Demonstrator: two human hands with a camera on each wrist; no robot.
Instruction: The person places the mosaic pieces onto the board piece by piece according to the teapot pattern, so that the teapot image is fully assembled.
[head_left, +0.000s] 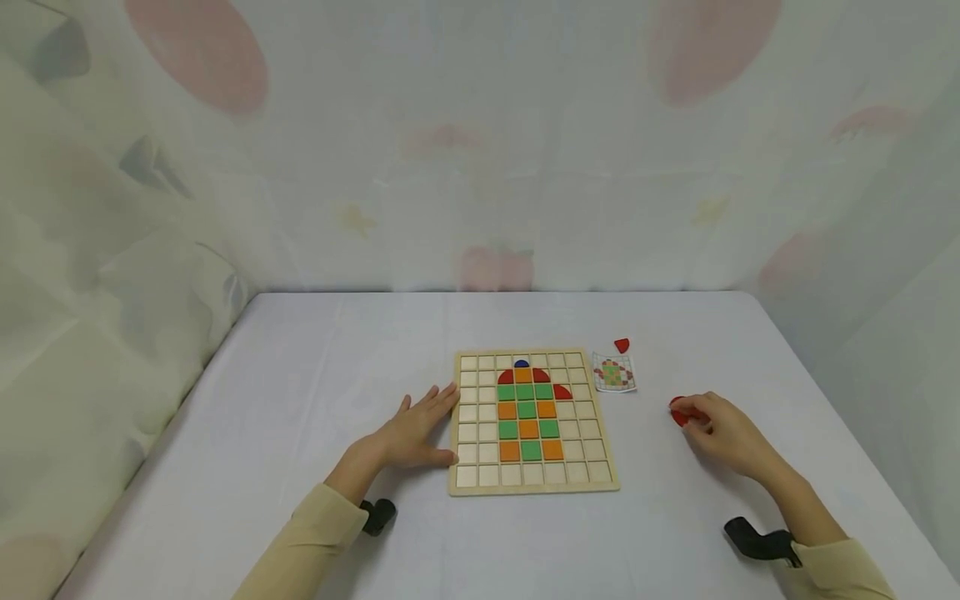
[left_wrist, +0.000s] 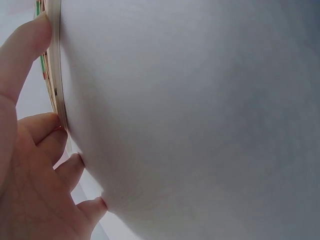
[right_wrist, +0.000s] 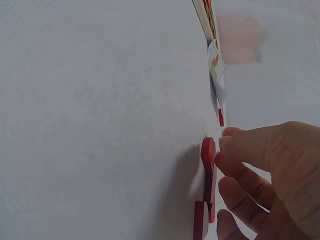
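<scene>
A wooden grid board (head_left: pixel 480 476) lies flat, with green and orange square tiles (head_left: pixel 527 409), red quarter-round tiles (head_left: pixel 541 376) and a small blue half-round tile (head_left: pixel 522 363) in its cells. My left hand (head_left: pixel 415 432) rests at the board's left edge, fingers spread, thumb and fingertips touching the rim. Over at the right, my right hand (head_left: pixel 722 430) has thumb and curled fingers at a red piece (right_wrist: pixel 208 154), which it appears to pinch; the fingers partly hide it. Another red piece (right_wrist: pixel 201 220) lies beside it.
Just right of the board lies a small pattern card (head_left: pixel 615 373) with a coloured grid. Behind the card is a loose red piece (head_left: pixel 622 344). A white cloth covers the table (head_left: pixel 315 367), and fabric walls (head_left: pixel 480 183) stand at its back and sides.
</scene>
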